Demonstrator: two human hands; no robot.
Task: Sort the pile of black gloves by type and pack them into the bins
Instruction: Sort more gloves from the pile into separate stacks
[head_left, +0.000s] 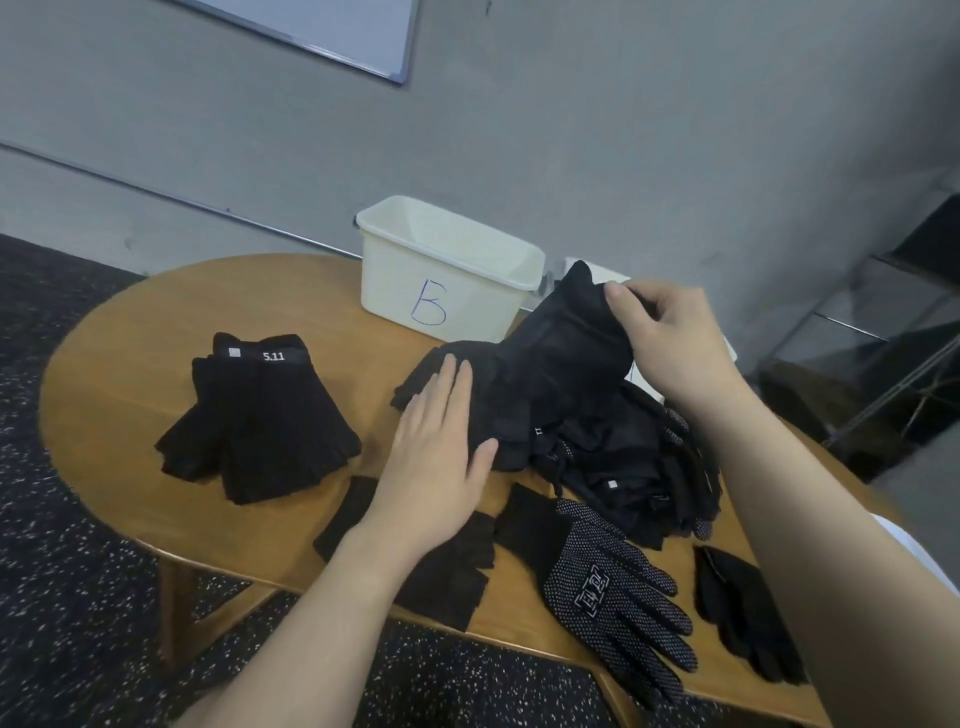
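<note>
Gloves lay in a dark heap (623, 467) at the right of the round tabletop (130, 395), with a sorted stack of fingerless ones (260, 421) set apart to the left and a white bin marked B (447, 275) standing at the far edge. The right hand (670, 343) pinched the cuff of one long glove (561, 353), fingers curled round the fabric and lifting that end clear of the heap. The left hand (441, 447) lay flat, fingers straight, pressing on the glove's lower end. A dotted glove (618, 597) and a plain one (743, 613) lay near the front edge.

The likely trouble was tangling: all the fabric was black and overlapping, so the lifted glove could drag neighbours along or push some off the tabletop. Sorting by type could also go wrong, since the kinds looked alike in that heap.
</note>
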